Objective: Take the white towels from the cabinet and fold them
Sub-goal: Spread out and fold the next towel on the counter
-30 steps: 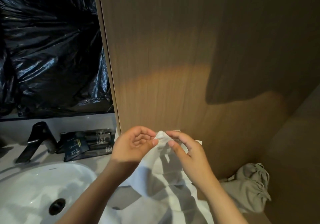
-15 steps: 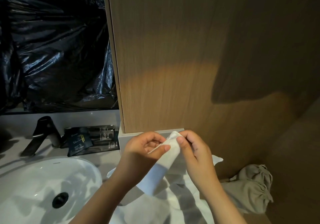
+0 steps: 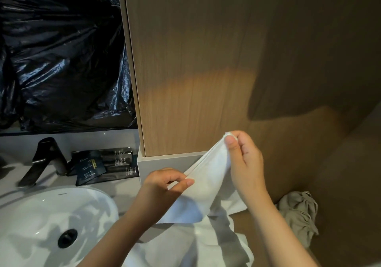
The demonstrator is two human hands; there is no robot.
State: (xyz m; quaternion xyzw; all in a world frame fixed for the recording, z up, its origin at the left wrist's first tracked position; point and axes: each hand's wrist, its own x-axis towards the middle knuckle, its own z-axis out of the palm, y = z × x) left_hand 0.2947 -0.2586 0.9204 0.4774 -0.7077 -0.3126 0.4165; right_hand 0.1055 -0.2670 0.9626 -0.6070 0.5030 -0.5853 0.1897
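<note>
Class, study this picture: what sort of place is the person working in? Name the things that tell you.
Probably a hotel bathroom: a white basin with a black tap, dark toiletry sachets on the counter beside it, and a white towel held up.

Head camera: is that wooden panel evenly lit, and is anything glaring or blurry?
In the head view, a warm light patch falls on the wooden panel, with a broad shadow to its right; the black plastic sheet shows glare streaks; the white towel looks sharp.
</note>
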